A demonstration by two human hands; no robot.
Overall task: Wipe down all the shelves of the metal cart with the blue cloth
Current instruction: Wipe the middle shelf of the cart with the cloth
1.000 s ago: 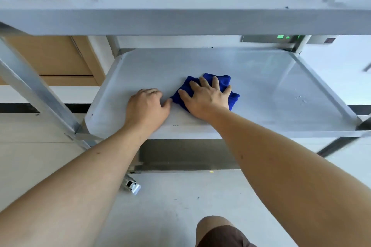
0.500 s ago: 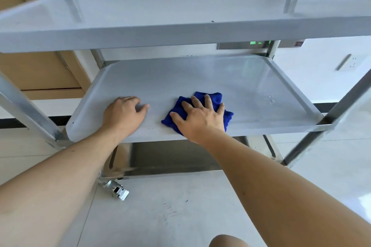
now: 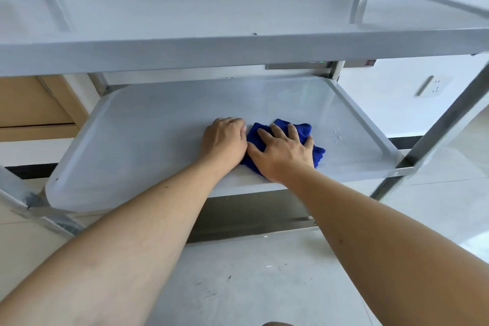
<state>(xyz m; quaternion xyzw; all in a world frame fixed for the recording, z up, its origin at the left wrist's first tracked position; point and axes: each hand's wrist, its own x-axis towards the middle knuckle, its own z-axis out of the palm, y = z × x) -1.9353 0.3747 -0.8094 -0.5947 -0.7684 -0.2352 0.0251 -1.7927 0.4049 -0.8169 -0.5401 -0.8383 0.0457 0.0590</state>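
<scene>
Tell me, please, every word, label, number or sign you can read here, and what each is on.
None can be read.
The cart and cloth show no lettering.
The device behind the cart shows a green light and a red mark, both too small to read.
The wall socket bears no legible text.

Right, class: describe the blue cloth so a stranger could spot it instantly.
Find the metal cart's middle shelf. Near its front right, the right hand presses flat on the blue cloth, beside the left hand. It is the only vivid blue, crumpled thing there.
</scene>
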